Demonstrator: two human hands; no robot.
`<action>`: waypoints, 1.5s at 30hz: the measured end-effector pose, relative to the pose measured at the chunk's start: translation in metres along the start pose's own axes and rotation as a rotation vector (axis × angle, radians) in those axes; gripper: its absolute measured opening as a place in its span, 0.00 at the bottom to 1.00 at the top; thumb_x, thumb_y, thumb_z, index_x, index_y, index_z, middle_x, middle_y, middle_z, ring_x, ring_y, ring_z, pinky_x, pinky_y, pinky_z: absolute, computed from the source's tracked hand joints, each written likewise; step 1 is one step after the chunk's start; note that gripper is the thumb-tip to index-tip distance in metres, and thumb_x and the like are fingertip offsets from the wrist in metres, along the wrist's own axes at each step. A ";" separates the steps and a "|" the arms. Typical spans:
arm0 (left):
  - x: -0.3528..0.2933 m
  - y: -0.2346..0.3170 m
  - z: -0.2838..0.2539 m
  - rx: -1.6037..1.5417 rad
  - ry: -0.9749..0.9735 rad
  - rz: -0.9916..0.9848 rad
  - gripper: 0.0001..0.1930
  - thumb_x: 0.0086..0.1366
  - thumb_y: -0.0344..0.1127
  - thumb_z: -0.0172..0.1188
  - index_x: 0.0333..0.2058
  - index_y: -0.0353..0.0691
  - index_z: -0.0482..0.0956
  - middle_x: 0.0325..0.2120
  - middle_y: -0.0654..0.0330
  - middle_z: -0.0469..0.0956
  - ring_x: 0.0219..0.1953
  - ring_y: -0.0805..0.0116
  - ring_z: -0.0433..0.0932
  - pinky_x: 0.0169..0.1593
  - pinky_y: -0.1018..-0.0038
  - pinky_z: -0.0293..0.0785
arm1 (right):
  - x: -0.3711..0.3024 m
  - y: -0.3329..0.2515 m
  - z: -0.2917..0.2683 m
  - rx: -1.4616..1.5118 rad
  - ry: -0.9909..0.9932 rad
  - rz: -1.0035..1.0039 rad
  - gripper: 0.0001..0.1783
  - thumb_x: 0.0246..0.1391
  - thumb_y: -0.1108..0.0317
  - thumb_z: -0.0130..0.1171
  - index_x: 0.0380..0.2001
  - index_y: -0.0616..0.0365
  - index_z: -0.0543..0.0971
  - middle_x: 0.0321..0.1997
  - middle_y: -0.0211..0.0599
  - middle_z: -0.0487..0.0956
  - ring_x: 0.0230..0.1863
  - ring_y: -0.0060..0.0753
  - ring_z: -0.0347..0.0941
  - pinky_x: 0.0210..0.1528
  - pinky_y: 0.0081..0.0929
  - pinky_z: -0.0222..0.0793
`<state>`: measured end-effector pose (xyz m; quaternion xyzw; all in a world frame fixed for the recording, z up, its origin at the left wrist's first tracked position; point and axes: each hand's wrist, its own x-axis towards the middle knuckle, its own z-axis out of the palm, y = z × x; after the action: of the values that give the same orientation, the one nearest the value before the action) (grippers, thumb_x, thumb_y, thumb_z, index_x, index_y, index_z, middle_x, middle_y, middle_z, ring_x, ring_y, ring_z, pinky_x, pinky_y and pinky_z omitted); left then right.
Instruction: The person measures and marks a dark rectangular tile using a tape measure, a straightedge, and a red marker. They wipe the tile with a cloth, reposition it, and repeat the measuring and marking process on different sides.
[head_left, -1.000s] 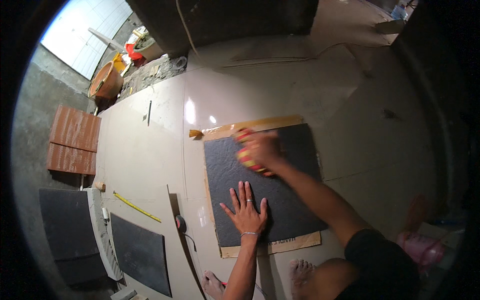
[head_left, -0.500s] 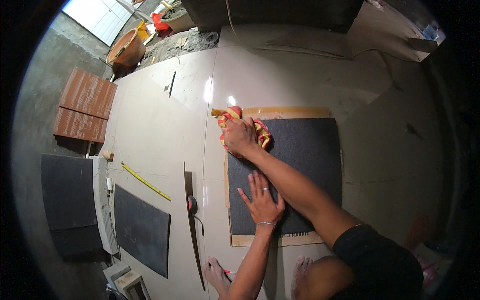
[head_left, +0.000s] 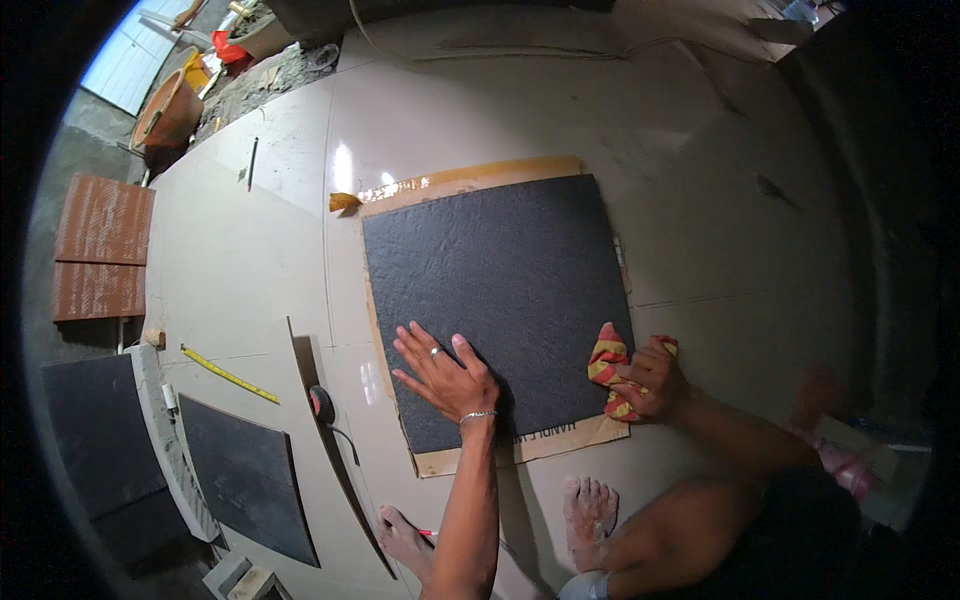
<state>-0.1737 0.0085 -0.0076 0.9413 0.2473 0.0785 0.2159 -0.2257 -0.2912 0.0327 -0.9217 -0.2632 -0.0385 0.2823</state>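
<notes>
A dark textured slab [head_left: 490, 260] lies face up on a sheet of cardboard [head_left: 440, 463] on the pale tiled floor, a person crouched over it from six o'clock. The left hand [head_left: 450, 380] is at the slab's seven o'clock, palm down, fingers extended and slightly apart, holding nothing and apparently resting on the surface. At four o'clock, the right hand [head_left: 655, 385] has its fingers closed round a bunched red-and-yellow cloth [head_left: 608, 360], which sits over the slab's edge; the slab lies toward ten o'clock from those fingers. Wiping looks to be under way: the slab is set down, its face uncovered, with no loose debris visible from here. How much has been rubbed, and how much remains, cannot be told. At eight o'clock, a second dark slab [head_left: 245, 475] lies well apart, untouched by either hand.
</notes>
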 end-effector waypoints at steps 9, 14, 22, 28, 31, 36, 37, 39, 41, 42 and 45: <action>0.037 0.009 -0.043 0.045 -0.468 -0.049 0.46 0.74 0.69 0.43 0.75 0.36 0.56 0.78 0.46 0.51 0.80 0.48 0.47 0.78 0.46 0.44 | 0.087 -0.160 0.187 0.343 -0.274 -0.412 0.18 0.59 0.58 0.61 0.48 0.54 0.85 0.52 0.49 0.84 0.56 0.48 0.81 0.61 0.45 0.72; 0.059 -0.002 -0.072 0.234 -0.642 0.100 0.43 0.75 0.69 0.40 0.75 0.41 0.59 0.77 0.48 0.55 0.77 0.47 0.56 0.74 0.53 0.62 | 0.098 -0.146 0.182 0.206 -0.775 -0.433 0.14 0.53 0.59 0.63 0.40 0.52 0.84 0.41 0.43 0.84 0.43 0.42 0.80 0.53 0.45 0.72; 0.082 -0.026 -0.081 0.276 -0.792 0.219 0.45 0.72 0.76 0.34 0.76 0.50 0.60 0.76 0.55 0.57 0.71 0.49 0.69 0.68 0.53 0.70 | 0.032 0.006 0.004 -0.105 -0.185 -0.267 0.17 0.49 0.61 0.72 0.43 0.49 0.83 0.26 0.34 0.76 0.26 0.38 0.74 0.45 0.47 0.69; 0.071 -0.013 -0.071 0.475 -0.627 0.321 0.48 0.69 0.77 0.40 0.76 0.48 0.59 0.75 0.54 0.61 0.68 0.47 0.73 0.64 0.53 0.74 | 0.187 0.115 0.039 -0.130 0.151 0.115 0.12 0.67 0.59 0.59 0.36 0.54 0.85 0.24 0.41 0.79 0.25 0.45 0.75 0.36 0.48 0.67; 0.079 -0.009 -0.080 0.436 -0.713 0.251 0.49 0.68 0.77 0.43 0.74 0.44 0.62 0.68 0.48 0.69 0.62 0.43 0.78 0.60 0.52 0.78 | 0.254 0.115 0.071 -0.168 0.447 0.315 0.13 0.65 0.56 0.60 0.36 0.54 0.84 0.31 0.40 0.84 0.32 0.44 0.80 0.43 0.48 0.69; 0.096 -0.003 -0.083 0.482 -0.756 0.178 0.40 0.70 0.69 0.47 0.69 0.44 0.69 0.54 0.46 0.83 0.54 0.43 0.83 0.58 0.53 0.79 | 0.161 -0.063 0.119 0.022 -0.173 -0.007 0.09 0.55 0.60 0.58 0.33 0.52 0.80 0.27 0.41 0.80 0.29 0.43 0.74 0.43 0.48 0.62; 0.100 -0.003 -0.082 0.507 -0.786 0.171 0.39 0.71 0.66 0.47 0.71 0.47 0.67 0.57 0.50 0.82 0.55 0.44 0.83 0.58 0.54 0.79 | 0.126 -0.089 0.120 0.062 -0.320 -0.186 0.08 0.54 0.62 0.61 0.33 0.52 0.81 0.28 0.40 0.80 0.29 0.42 0.74 0.43 0.47 0.61; 0.109 -0.006 -0.084 0.412 -0.803 0.141 0.37 0.71 0.65 0.47 0.67 0.44 0.73 0.57 0.47 0.81 0.55 0.45 0.83 0.59 0.54 0.79 | 0.058 -0.124 0.113 0.212 -0.292 -0.412 0.10 0.52 0.60 0.68 0.35 0.50 0.82 0.31 0.36 0.80 0.31 0.38 0.76 0.42 0.46 0.61; 0.112 -0.015 -0.092 0.207 -0.776 0.254 0.31 0.71 0.60 0.51 0.59 0.41 0.79 0.53 0.44 0.83 0.55 0.46 0.83 0.59 0.55 0.79 | 0.011 -0.112 0.093 0.218 -0.349 -0.396 0.14 0.50 0.56 0.72 0.38 0.47 0.83 0.32 0.32 0.80 0.34 0.36 0.78 0.43 0.46 0.62; 0.103 -0.022 -0.097 0.027 -0.649 0.263 0.27 0.71 0.58 0.54 0.54 0.41 0.82 0.48 0.43 0.84 0.52 0.45 0.84 0.56 0.54 0.79 | -0.005 -0.092 0.073 0.111 -0.396 -0.351 0.14 0.50 0.56 0.72 0.39 0.46 0.83 0.33 0.31 0.80 0.35 0.35 0.78 0.43 0.45 0.63; 0.058 -0.051 -0.123 -0.028 -0.516 0.236 0.18 0.67 0.48 0.61 0.43 0.40 0.85 0.38 0.46 0.87 0.44 0.44 0.85 0.50 0.52 0.80 | -0.039 -0.043 0.011 0.032 -0.189 -0.067 0.09 0.50 0.58 0.73 0.35 0.43 0.86 0.26 0.28 0.81 0.27 0.39 0.77 0.45 0.49 0.64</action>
<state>-0.1764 0.1227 0.0823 0.9494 0.0716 -0.1356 0.2742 -0.2818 -0.2735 0.0365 -0.9073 -0.3200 0.0433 0.2694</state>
